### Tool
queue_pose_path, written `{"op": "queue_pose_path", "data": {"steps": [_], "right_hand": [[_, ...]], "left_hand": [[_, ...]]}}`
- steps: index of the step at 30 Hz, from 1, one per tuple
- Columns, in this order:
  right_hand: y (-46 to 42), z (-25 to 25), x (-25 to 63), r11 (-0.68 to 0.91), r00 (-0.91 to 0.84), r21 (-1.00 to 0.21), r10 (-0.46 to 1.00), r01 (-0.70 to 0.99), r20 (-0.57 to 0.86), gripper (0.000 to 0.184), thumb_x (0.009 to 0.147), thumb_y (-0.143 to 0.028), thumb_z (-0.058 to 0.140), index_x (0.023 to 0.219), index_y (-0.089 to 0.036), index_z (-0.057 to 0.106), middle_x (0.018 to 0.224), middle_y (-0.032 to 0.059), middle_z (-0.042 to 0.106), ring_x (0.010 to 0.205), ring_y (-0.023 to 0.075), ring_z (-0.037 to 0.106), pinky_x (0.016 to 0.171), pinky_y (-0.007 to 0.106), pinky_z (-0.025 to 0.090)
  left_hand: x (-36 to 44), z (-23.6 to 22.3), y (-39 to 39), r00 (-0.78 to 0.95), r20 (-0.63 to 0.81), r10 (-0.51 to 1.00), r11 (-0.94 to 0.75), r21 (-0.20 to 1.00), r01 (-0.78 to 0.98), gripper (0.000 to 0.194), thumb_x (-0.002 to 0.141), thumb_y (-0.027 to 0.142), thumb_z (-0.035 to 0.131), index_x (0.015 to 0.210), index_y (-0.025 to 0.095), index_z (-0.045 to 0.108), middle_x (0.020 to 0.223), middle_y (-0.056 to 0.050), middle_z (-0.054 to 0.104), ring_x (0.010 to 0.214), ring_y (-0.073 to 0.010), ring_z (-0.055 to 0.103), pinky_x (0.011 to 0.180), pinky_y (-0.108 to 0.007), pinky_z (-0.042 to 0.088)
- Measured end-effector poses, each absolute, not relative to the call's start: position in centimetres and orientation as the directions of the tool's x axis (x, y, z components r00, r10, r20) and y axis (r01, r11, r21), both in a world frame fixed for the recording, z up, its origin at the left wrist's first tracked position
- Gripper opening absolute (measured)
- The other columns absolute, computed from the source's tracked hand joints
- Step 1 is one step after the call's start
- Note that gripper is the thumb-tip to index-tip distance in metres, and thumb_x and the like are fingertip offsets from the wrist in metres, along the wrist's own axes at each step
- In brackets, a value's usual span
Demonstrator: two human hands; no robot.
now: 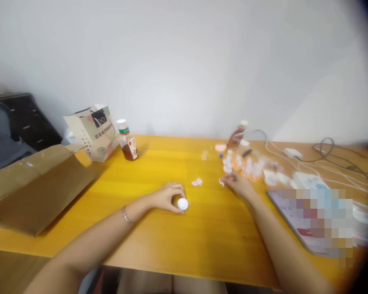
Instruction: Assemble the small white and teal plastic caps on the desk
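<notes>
My left hand (168,197) rests on the yellow table (159,245), fingers wrapped round a small bottle with a white cap (182,203). My right hand (237,182) reaches further right, fingers pinched on a small white piece (221,182) that is too blurred to name. Just beyond it stands a cluster of small orange and white containers (245,165). A small pale wrapper (197,181) lies between the two hands.
A brown cardboard box (33,190) lies at the left with a paper bag (92,136) behind it. A tea bottle (127,143) stands upright near the bag; another bottle (236,134) leans at the back. White cables (309,163) and a tablet (306,220) occupy the right.
</notes>
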State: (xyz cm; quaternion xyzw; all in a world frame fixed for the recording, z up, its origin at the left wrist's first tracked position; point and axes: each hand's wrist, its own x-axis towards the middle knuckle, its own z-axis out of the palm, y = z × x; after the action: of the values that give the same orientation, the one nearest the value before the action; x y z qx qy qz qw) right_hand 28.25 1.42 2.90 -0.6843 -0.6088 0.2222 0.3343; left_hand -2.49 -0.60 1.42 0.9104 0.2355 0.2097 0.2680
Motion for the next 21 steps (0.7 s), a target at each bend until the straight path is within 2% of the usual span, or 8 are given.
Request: {"op": "queue_pose_path", "data": {"steps": [2, 4, 7, 9, 11, 16, 21], "right_hand": [[0.7, 3.3, 26.7, 0.082, 0.135, -0.722, 0.962, 0.687, 0.238, 0.022, 0.07, -0.039, 0.061, 0.071, -0.017, 0.055, 0.057, 0.001, 0.057, 0.052, 0.0145, 0.052, 0.05, 0.025, 0.039], [-0.5, 3.6, 24.4, 0.264, -0.046, -0.72, 0.95, 0.641, 0.308, 0.028, 0.072, -0.045, 0.06, 0.075, -0.017, 0.056, 0.062, 0.0016, 0.057, 0.056, 0.0147, 0.052, 0.053, 0.026, 0.041], [-2.6, 3.3, 20.8, 0.513, -0.44, -0.67, 0.847, 0.537, 0.297, 0.033, 0.066, -0.046, 0.067, 0.085, -0.02, 0.058, 0.073, 0.0014, 0.058, 0.066, 0.0159, 0.053, 0.061, 0.027, 0.044], [-3.5, 2.8, 19.2, 0.566, -0.558, -0.642, 0.792, 0.516, 0.25, 0.035, 0.063, -0.046, 0.071, 0.084, -0.021, 0.058, 0.076, 0.001, 0.059, 0.069, 0.0163, 0.053, 0.063, 0.027, 0.043], [-3.9, 2.2, 18.4, 0.57, -0.581, -0.637, 0.782, 0.519, 0.226, 0.034, 0.062, -0.044, 0.072, 0.084, -0.021, 0.059, 0.078, 0.001, 0.059, 0.071, 0.0166, 0.053, 0.063, 0.028, 0.043], [-4.0, 1.6, 18.7, 0.556, -0.566, -0.662, 0.79, 0.503, 0.233, 0.022, 0.071, -0.037, 0.066, 0.085, -0.021, 0.058, 0.078, 0.0013, 0.058, 0.071, 0.0161, 0.053, 0.063, 0.027, 0.043], [-4.2, 1.3, 18.4, 0.571, -0.544, -0.65, 0.792, 0.5, 0.277, 0.015, 0.068, -0.026, 0.064, 0.079, -0.02, 0.056, 0.072, 0.0, 0.055, 0.065, 0.0143, 0.05, 0.059, 0.025, 0.041]], "left_hand": [[-2.4, 1.3, -0.5, 0.798, 0.268, 0.54, -0.752, 0.578, 0.315, 0.04, 0.061, 0.045, 0.071, 0.089, 0.019, 0.059, 0.095, -0.004, 0.057, 0.091, -0.0169, 0.051, 0.084, -0.028, 0.033], [-2.2, 1.1, -0.5, 0.792, 0.278, 0.544, -0.756, 0.572, 0.319, 0.041, 0.062, 0.047, 0.07, 0.088, 0.018, 0.06, 0.094, -0.004, 0.058, 0.09, -0.0171, 0.052, 0.083, -0.028, 0.034], [-2.1, 1.0, -0.4, 0.781, 0.292, 0.552, -0.757, 0.568, 0.323, 0.045, 0.059, 0.05, 0.071, 0.089, 0.018, 0.06, 0.093, -0.004, 0.058, 0.089, -0.0178, 0.052, 0.081, -0.028, 0.035], [-2.0, 0.9, -0.4, 0.779, 0.296, 0.553, -0.756, 0.57, 0.321, 0.047, 0.058, 0.052, 0.07, 0.09, 0.018, 0.06, 0.094, -0.004, 0.058, 0.089, -0.0179, 0.052, 0.081, -0.028, 0.034], [-1.9, 0.8, -0.4, 0.776, 0.295, 0.558, -0.753, 0.574, 0.323, 0.047, 0.058, 0.053, 0.07, 0.089, 0.018, 0.06, 0.093, -0.004, 0.058, 0.089, -0.0179, 0.051, 0.081, -0.028, 0.034], [-1.7, 0.5, -0.4, 0.763, 0.305, 0.569, -0.74, 0.595, 0.313, 0.049, 0.055, 0.055, 0.07, 0.086, 0.018, 0.059, 0.093, -0.005, 0.058, 0.087, -0.0179, 0.052, 0.079, -0.028, 0.035], [-1.6, 0.6, -0.5, 0.765, 0.304, 0.567, -0.741, 0.595, 0.312, 0.043, 0.061, 0.05, 0.069, 0.087, 0.017, 0.058, 0.093, -0.005, 0.058, 0.089, -0.0178, 0.051, 0.08, -0.028, 0.035]]}}
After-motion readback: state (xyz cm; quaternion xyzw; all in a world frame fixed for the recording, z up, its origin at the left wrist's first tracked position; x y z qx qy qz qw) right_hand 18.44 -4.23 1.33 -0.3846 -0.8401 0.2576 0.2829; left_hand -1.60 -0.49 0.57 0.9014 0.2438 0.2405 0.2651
